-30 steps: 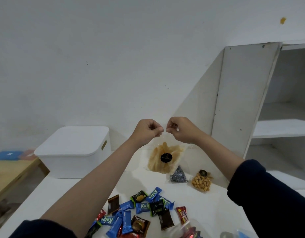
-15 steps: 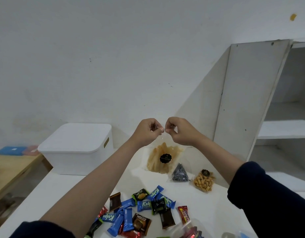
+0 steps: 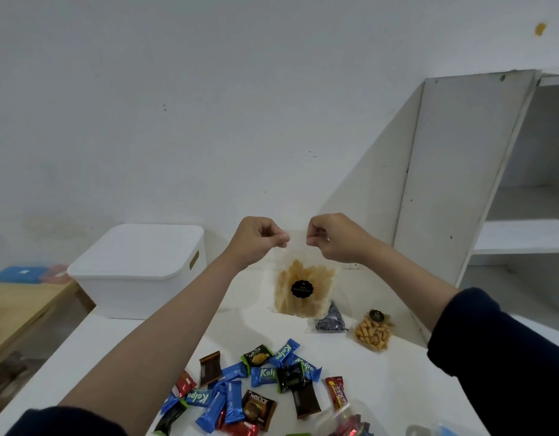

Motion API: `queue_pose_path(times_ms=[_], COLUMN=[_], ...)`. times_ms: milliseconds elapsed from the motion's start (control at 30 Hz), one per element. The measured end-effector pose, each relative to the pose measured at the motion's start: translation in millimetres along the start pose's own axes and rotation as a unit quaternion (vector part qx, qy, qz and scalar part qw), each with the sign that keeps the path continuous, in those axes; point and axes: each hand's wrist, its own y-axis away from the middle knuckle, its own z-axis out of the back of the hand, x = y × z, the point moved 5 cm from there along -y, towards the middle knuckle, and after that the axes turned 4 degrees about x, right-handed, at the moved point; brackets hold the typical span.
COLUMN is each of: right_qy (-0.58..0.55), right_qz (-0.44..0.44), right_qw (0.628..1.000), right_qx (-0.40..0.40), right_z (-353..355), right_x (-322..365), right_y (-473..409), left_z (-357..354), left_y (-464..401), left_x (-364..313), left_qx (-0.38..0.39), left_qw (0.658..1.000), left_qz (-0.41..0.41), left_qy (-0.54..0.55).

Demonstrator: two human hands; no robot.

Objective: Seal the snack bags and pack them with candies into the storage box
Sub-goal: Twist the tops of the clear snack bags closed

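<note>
Holding the chip bag (image 3: 304,289) up by its clear top edge, we have both hands pinched on it: the left hand (image 3: 260,239) on one corner, the right hand (image 3: 331,236) on the other, each grip closed on the plastic. The bag hangs above the counter (image 3: 397,382), right of the box (image 3: 136,269), which sits lidded at the counter's back. Two smaller bags lie on the counter right of the box too: a dark bag (image 3: 331,319) just below the chip bag and a nut bag (image 3: 373,332) beside it. The candies (image 3: 256,391) are scattered nearer to us than the box.

What could go wrong, in our judgement: the plastic is thin and slick, so a fingertip may slip off and let one corner drop, tilting the bag and spilling chips. If the two sides are not lined up, the seal may close only partway. The lid also has to come off before anything goes into the box.

Compared with half a second ago, our hands have drawn a little apart along the top edge, and the bag hangs in much the same place.
</note>
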Motion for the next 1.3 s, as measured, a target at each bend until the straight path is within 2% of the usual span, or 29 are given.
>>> queue_pose_path(times_ms=[233, 367, 500, 667, 900, 1067, 1200, 1300], right_qy=[0.009, -0.007, -0.023, -0.046, -0.044, -0.068, -0.065, -0.076], right_qz=[0.009, 0.031, 0.065, 0.063, 0.036, 0.020, -0.018, -0.018], right_qw=[1.000, 0.999, 0.997, 0.996, 0.998, 0.997, 0.998, 0.997], right_qx=[-0.017, -0.029, -0.035, -0.036, -0.028, -0.032, -0.006, -0.030], right_z=[1.7, 2.9, 3.4, 1.1, -8.5, -12.5, -5.5, -0.6], right_x=[5.5, 13.9, 23.4, 25.3, 17.3, 9.8, -4.5, -7.6], right_y=[1.9, 2.2, 3.6, 3.5, 5.3, 2.1, 2.0, 5.2], left_z=[-11.0, -12.4, -9.3, -8.2, -13.0, -15.2, -5.9, -1.5], left_y=[0.7, 0.5, 4.6, 8.0, 10.6, 9.3, 6.0, 3.9], left_x=[-18.3, -28.9, -32.3, -28.2, -25.8, -26.1, -22.3, -21.2], left_qx=[0.068, 0.048, 0.015, 0.004, 0.052, 0.039, 0.031, 0.026], left_qw=[0.994, 0.986, 0.986, 0.989, 0.982, 0.976, 0.977, 0.980], left_qz=[-0.009, -0.045, -0.087, -0.082, -0.069, -0.076, -0.062, -0.052], left_qy=[-0.087, -0.154, -0.139, -0.125, -0.170, -0.200, -0.202, -0.190])
